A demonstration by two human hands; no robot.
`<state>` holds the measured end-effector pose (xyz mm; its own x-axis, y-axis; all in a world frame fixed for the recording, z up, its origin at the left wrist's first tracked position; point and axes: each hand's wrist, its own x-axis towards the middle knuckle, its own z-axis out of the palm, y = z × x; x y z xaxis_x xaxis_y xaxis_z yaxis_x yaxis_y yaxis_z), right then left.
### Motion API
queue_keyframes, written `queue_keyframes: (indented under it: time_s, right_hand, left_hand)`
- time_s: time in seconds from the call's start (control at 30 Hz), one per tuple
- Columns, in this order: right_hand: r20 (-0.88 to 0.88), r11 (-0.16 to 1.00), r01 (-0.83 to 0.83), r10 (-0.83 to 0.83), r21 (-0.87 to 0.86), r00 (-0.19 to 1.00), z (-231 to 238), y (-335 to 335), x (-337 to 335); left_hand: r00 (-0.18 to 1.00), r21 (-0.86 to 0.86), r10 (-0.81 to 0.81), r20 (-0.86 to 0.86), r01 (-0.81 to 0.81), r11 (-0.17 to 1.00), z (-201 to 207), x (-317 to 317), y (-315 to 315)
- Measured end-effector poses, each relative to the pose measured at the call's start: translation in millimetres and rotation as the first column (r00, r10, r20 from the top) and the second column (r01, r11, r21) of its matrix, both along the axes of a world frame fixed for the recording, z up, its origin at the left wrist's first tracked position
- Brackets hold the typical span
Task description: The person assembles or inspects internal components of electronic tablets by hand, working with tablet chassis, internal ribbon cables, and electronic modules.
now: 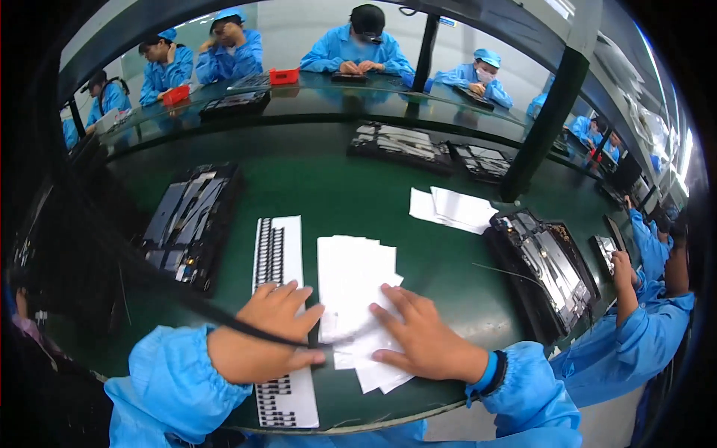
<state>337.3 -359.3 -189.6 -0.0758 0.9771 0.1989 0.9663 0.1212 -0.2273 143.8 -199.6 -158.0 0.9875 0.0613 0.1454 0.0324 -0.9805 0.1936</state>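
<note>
My left hand lies with fingers spread across a white strip sheet that carries rows of small black parts. Its fingertips reach toward a loose stack of white sheets just to the right. My right hand rests on the right side of that stack, fingers apart and not closed around anything. The sheets overlap unevenly, some fanned out at the lower right. Beneath the hands, parts of the strip and the stack are hidden. A blurred dark cable crosses the view in front of my left hand.
Black trays of flat parts stand on the green table: one at left, one at right, others at the back. More white sheets lie behind my right hand. A co-worker's sleeve is close at right; a post rises beyond.
</note>
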Motion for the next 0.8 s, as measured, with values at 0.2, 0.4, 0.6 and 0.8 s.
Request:
queue_keyframes:
  time_s: [0.2,0.4,0.6,0.8]
  right_hand:
    - [-0.061,0.977,0.162,-0.155,0.141,0.986,29,77,65]
    - [-0.118,0.578,0.815,-0.808,0.033,0.578,11,175,225]
    - [-0.492,0.396,0.917,-0.807,-0.043,0.325,-21,221,257]
    - [-0.987,0.540,0.831,-0.002,-0.136,-0.161,2,206,246]
  left_hand:
    - [0.989,0.127,0.139,0.057,-0.146,0.981,34,122,87]
    - [0.872,-0.197,0.485,0.070,-0.465,0.863,-11,228,194]
    - [0.658,-0.710,0.736,0.160,-0.441,0.549,-72,277,238]
    - [0.543,-0.890,0.781,0.309,-0.123,0.438,-14,236,191]
